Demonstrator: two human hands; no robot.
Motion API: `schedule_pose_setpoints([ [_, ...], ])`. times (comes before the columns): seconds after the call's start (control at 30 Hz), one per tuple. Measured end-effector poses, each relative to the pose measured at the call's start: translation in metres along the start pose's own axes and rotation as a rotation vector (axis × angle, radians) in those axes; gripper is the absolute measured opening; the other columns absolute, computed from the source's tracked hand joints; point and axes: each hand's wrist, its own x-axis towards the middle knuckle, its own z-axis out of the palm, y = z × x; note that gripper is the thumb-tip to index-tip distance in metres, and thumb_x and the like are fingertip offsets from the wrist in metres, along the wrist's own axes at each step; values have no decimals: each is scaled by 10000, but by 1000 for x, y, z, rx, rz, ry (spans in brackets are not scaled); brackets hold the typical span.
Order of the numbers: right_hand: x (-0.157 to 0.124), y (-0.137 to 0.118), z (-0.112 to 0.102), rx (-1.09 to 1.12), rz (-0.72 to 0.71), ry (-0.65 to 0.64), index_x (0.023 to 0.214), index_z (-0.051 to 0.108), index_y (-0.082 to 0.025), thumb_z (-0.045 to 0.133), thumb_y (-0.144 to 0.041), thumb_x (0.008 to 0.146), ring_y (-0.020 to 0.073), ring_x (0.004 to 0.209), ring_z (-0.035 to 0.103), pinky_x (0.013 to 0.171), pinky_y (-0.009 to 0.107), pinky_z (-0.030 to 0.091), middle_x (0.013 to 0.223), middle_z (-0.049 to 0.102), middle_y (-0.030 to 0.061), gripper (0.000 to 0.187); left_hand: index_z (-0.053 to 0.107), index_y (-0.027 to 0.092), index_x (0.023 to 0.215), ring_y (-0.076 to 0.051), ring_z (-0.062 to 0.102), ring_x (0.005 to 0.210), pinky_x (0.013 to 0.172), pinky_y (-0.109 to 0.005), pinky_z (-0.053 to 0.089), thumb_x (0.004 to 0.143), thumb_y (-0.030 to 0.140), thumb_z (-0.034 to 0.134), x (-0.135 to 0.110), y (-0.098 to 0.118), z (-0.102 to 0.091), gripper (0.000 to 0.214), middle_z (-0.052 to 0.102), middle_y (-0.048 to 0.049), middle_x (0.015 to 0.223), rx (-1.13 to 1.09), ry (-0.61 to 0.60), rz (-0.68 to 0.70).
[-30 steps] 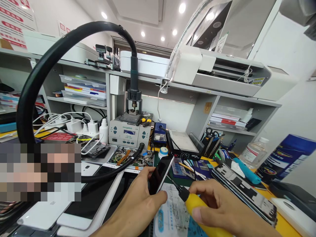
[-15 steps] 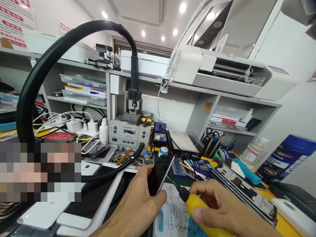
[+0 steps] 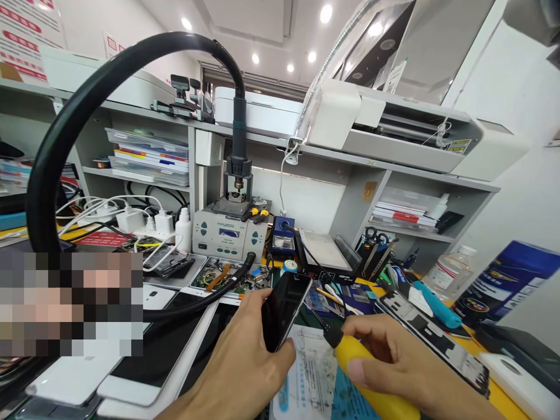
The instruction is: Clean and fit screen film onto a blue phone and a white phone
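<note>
My left hand (image 3: 245,356) is closed round a dark-screened smartphone (image 3: 283,309), thumb on the near edge and fingers behind the far left side. The phone is tilted, its lit silver edge facing right. In my right hand (image 3: 394,350) is a yellow-handled screwdriver (image 3: 350,353) with a black collar and a thin shaft. Its tip points up and left, a short way right of the phone's edge and apart from it. Below both hands lies a stained white and blue work mat (image 3: 306,373).
Several phones, one a white phone (image 3: 79,373), lie at left beneath a thick black hose (image 3: 39,163). A hot-air station (image 3: 227,236) stands behind an open circuit board tray (image 3: 236,277). At right are a phone frame (image 3: 437,338), a clear bottle (image 3: 450,271) and a blue can (image 3: 507,280).
My right hand has drawn the screwdriver slightly right, so its tip is farther from the phone's edge. The phone in my left hand has shifted only a little.
</note>
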Motion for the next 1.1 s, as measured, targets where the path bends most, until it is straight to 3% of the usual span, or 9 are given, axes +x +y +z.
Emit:
schedule_pose_setpoints([
  [0.37, -1, -7, 0, -30, 24, 9, 846, 732, -199, 776, -605, 761, 187, 718, 509, 637, 266, 461, 763, 591, 14, 417, 477, 189, 1335, -325, 583, 1214, 1028, -466, 442, 810, 292, 614, 0, 2, -1, 552, 610, -118, 1276, 13, 13, -20],
  [0.7, 2, 0, -4, 48, 42, -34, 870, 674, -181, 722, -665, 808, 143, 671, 437, 598, 241, 340, 732, 535, -19, 491, 461, 190, 1354, -331, 568, 1232, 1042, -485, 435, 811, 336, 609, 1, -3, 1, 582, 597, -120, 1293, 16, 12, -17],
  [1.1, -2, -4, 0, -2, 73, -34, 865, 689, -211, 754, -635, 769, 219, 808, 523, 710, 292, 453, 758, 554, 6, 440, 503, 167, 1337, -344, 589, 1211, 1029, -489, 442, 803, 270, 628, 1, 3, 1, 559, 622, -128, 1270, 3, 32, -21],
])
